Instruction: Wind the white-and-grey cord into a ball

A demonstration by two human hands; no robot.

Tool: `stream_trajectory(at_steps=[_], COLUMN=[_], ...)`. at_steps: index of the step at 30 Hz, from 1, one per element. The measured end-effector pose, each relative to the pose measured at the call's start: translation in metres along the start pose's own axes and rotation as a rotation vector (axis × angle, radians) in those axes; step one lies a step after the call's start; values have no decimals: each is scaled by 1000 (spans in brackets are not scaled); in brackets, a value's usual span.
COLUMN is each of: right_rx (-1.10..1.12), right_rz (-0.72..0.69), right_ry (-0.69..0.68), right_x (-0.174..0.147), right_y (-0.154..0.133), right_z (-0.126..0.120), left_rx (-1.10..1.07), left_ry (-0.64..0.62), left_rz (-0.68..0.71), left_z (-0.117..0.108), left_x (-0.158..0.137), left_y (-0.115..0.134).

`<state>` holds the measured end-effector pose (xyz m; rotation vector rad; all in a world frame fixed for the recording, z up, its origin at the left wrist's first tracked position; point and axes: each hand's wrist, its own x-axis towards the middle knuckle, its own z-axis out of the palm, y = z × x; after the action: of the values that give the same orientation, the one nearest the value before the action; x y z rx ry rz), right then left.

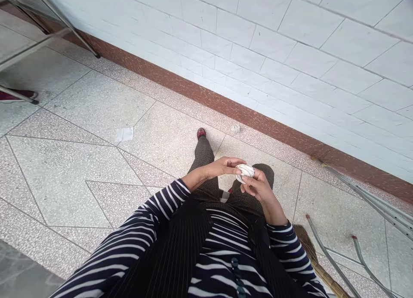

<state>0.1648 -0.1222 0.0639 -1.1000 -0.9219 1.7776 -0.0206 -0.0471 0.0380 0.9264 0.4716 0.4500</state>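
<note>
A small wound bundle of white cord (245, 170) sits between my two hands above my lap. My left hand (226, 167) comes in from the left, thumb and fingers closed on the bundle's near-left side. From the right, my right hand (259, 187) grips it too, with the thumb over the front and the fingers curled around and beneath. Part of the bundle is covered by the fingers. Whether a loose end of cord hangs from it I cannot tell.
On the floor by the wall lies a small whitish bundle (235, 128), and a white sheet (124, 134) lies farther left. Metal furniture legs (69, 25) stand at upper left. At right are a broom (305, 242), a metal tube frame (335, 261) and long metal bars (371, 197).
</note>
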Motion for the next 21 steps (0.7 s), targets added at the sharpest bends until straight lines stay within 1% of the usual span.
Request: stream_trajectory(at_steps=[4,7,12,15,18,21], right_rx=[33,57,181,170,155,133], right_rz=[17,43,166,216,240,225], right_ry=[-22,-53,-75,-75,-32,56], right_x=[0,0,0,0,-1,-3], right_y=[-3,-5,-8,-10,-12,-13], right_z=[-1,0,-2,-6,-8,-3], left_rx=[-19,-29,-9,7,32,45], left_ry=[-47,-3,100,131,160,198], left_rz=[-12,14,13,11,30,55], left_z=[3,5,7,9,11,13], left_x=[-4,-5,-7,-8,-8,-6], left_y=[2,2,3,3,0,-5])
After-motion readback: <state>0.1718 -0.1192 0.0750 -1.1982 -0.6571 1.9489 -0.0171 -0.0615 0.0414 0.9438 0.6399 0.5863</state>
